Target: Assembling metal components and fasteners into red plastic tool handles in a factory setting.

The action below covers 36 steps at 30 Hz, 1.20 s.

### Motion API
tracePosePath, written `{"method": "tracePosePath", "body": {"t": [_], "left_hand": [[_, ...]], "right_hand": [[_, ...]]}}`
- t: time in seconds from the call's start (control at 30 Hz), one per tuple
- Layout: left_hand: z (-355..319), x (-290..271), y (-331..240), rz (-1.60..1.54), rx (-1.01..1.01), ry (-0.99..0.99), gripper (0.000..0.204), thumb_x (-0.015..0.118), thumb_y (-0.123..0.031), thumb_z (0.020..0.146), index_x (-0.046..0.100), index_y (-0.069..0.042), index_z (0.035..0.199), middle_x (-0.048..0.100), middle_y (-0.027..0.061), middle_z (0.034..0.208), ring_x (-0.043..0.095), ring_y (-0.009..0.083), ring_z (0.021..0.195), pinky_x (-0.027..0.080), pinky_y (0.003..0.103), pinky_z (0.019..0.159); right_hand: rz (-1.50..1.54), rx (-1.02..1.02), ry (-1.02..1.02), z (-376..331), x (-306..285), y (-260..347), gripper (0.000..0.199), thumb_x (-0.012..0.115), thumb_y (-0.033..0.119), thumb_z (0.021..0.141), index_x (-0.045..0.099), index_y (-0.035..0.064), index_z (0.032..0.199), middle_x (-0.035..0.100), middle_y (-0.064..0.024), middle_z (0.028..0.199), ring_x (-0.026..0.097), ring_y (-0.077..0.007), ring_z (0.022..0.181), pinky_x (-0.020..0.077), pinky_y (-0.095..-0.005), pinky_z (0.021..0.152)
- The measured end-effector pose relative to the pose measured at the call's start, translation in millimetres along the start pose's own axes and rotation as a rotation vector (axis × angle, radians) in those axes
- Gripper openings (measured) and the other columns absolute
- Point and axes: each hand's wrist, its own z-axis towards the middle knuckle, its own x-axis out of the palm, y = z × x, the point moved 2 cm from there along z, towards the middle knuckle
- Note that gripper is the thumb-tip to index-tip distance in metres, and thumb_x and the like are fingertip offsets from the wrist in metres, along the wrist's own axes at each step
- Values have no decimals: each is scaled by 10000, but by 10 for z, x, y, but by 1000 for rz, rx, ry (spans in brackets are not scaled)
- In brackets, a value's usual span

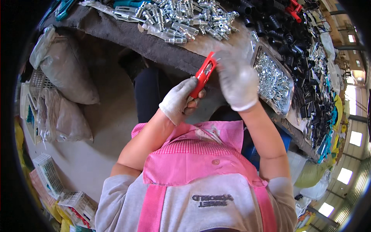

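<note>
My left hand (179, 96), in a whitish glove, is closed around the lower end of a red slotted handle-like part (202, 74). Its upper end points up and to the right, and a piece of metal shows in its slot. Close to that tip is my gloved right hand (239, 83), its fingers smeared by motion, so I cannot make out whether they hold anything. Right of it, a metal tray (288, 105) full of small shiny fasteners (270, 79) rests on the bench. Beyond my hands lies a heap of silver metal fittings (185, 21).
The workbench's dark padded edge (123, 40) curves in front of me. Black ribbed parts (276, 29) are piled at the right, with red parts (294, 11) behind. Pale sacks (69, 73) and a plastic crate (48, 174) stand at the left.
</note>
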Motion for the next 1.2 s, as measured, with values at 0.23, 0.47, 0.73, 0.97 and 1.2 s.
{"method": "tracePosePath", "body": {"t": [0.23,0.47,0.73,0.97,1.2], "left_hand": [[29,42,-44,-5,-11,7,279,429,-344,952,453,-116,1111,518,0,768,353,24,470,221,151,373],[-15,41,-37,-42,28,47,273,415,-320,962,444,-97,1116,515,14,768,355,29,464,220,155,375],[9,43,-22,-40,19,29,379,441,-362,951,397,-101,1222,496,33,793,339,37,461,215,150,369],[2,14,-21,-23,-4,4,273,441,-337,948,452,-118,1111,521,-7,758,355,25,471,213,159,375],[46,25,19,26,23,-35,265,455,-345,940,463,-125,1087,509,17,785,355,31,479,220,147,378]], "right_hand": [[121,81,193,-175,248,-15,420,524,29,810,522,99,1224,536,-171,995,585,-322,826,517,-396,671],[433,172,-202,141,-246,4,397,534,-40,841,424,18,1217,549,-143,1028,589,-229,919,492,-309,786],[980,349,-327,31,-23,75,334,589,19,860,461,39,1167,564,-107,1035,583,-173,932,507,-271,752],[524,172,-191,78,38,48,243,653,3,729,558,44,948,587,-117,854,585,-279,775,477,-360,666],[420,119,-6,76,55,14,219,624,-7,785,537,54,976,584,-118,879,597,-244,781,485,-338,696]]}}
